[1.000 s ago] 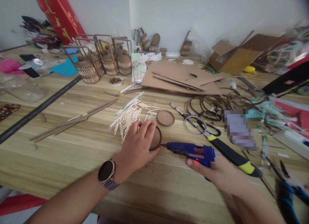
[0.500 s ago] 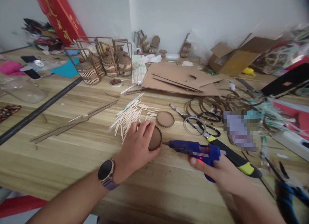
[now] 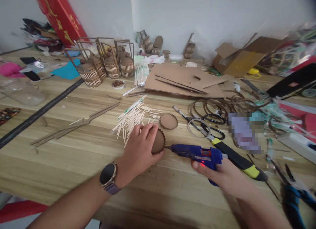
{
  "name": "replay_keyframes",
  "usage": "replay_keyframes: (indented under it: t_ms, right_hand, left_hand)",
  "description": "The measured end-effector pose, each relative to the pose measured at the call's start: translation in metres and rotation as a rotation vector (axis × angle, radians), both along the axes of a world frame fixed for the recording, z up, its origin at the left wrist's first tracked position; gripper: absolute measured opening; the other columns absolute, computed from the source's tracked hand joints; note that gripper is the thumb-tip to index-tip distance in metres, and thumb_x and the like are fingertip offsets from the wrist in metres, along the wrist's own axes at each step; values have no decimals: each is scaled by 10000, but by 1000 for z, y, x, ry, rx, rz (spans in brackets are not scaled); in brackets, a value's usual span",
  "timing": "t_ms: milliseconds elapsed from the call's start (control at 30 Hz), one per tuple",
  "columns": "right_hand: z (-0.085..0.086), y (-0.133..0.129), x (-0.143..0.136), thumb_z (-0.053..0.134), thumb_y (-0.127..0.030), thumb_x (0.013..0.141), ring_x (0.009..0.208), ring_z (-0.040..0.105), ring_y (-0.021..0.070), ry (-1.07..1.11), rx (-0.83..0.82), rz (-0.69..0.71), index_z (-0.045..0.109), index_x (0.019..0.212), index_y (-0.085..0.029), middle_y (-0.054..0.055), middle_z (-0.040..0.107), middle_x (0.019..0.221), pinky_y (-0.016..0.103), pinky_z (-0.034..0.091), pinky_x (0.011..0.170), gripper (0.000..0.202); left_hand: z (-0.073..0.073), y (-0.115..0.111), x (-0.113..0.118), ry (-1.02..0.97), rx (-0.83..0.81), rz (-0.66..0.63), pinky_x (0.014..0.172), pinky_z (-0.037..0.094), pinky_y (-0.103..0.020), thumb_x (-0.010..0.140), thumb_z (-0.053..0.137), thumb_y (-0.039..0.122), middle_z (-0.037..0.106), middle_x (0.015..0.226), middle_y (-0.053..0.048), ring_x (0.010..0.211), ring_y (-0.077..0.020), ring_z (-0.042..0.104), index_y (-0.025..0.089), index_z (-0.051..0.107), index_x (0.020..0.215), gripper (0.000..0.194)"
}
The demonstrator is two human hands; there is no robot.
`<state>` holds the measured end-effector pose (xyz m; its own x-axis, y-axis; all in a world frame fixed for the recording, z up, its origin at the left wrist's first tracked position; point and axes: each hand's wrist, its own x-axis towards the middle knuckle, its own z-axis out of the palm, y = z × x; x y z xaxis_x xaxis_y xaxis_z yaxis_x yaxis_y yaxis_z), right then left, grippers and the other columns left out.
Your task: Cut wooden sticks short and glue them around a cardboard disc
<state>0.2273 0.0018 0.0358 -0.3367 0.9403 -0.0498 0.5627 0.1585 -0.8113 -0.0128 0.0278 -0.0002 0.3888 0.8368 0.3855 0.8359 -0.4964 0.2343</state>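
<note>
Under the curled fingers of my left hand [image 3: 142,146] is a round cardboard disc with a ridged rim [image 3: 159,142], gripped at its edge on the table. My right hand [image 3: 219,174] is wrapped round a blue hot glue gun [image 3: 197,153] with a small red light on. Its nozzle points left and is at the disc's right rim. Just behind lies a second rimmed cardboard disc [image 3: 169,121]. Short pale sticks [image 3: 130,120] are heaped beyond my left hand, which partly covers the nearest ones.
Scissors [image 3: 214,125], a pale ring [image 3: 198,128], a black-and-yellow utility knife [image 3: 239,158] and pliers [image 3: 291,186] lie to the right. Small lidded baskets with tall handles [image 3: 90,74] stand at the back left. A cardboard sheet [image 3: 177,75] and an open box [image 3: 247,56] are behind.
The glue gun has shifted slightly left, bringing its nozzle up to the disc's rim. My left hand keeps its grip in nearly the same place.
</note>
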Motion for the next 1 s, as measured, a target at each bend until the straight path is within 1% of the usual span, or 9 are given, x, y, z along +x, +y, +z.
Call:
replay_keyframes:
  t_ms: [133,200,267,367,500,600,767,900,1000]
  right_hand:
    - [-1,0,0,599,-544,828,733,675,222,5,-3,13,726,824,-207,65,725,761,354,588,712,360]
    - [-3,0,3,610,-565,816,690,658,212,7,10,-20,719,801,-205,60,710,724,342,584,684,377]
    - [-6,0,8,630,-589,795,638,628,197,23,25,-91,697,744,-203,49,680,674,327,574,648,395]
    - [-12,-3,18,642,-622,780,608,597,181,87,8,-200,668,707,-202,36,644,646,299,549,600,426]
    - [-16,-9,23,617,-685,768,584,583,173,193,-55,-204,695,721,-195,38,633,638,271,508,527,498]
    - [-15,-13,19,619,-677,775,571,571,165,231,-19,-189,691,695,-197,37,627,626,264,491,510,492]
    - [-10,-17,6,578,-693,801,551,562,154,155,-6,-160,682,686,-208,33,622,624,245,468,474,509]
    - [-6,-17,-1,538,-725,807,567,569,149,124,81,-177,661,659,-216,18,618,611,249,498,542,544]
    - [-5,-14,0,537,-673,841,552,566,145,78,104,-99,656,669,-218,10,613,603,248,510,543,501]
  left_hand:
    - [0,1,0,-11,-17,-10,1007,406,-513,776,727,394,558,1307,-148,1113,-353,441,87,488,1350,694]
    - [1,1,-1,-53,-44,-19,1008,404,-515,778,728,403,557,1307,-153,1121,-353,443,86,487,1350,697]
    - [3,1,-3,-141,-98,-40,1021,396,-509,808,702,446,549,1317,-152,1149,-345,447,103,484,1354,681]
    - [5,2,-7,-329,-258,-93,1044,382,-492,853,623,580,539,1348,-127,1206,-318,459,174,445,1404,708]
    - [7,3,-10,-537,-498,-134,1069,371,-479,771,583,752,522,1398,-104,1267,-314,465,238,444,1413,834]
    - [8,5,-9,-613,-588,-133,1078,361,-479,727,553,815,533,1395,-105,1279,-324,470,234,489,1375,873]
    - [7,6,-8,-658,-624,-139,1084,351,-485,692,555,839,535,1394,-109,1286,-329,468,233,502,1359,904]
    - [6,6,-8,-672,-628,-140,1091,344,-489,694,564,832,534,1394,-114,1289,-328,466,224,504,1355,900]
    - [6,5,-7,-677,-626,-133,1091,346,-486,696,566,829,538,1390,-113,1288,-329,468,226,513,1347,889]
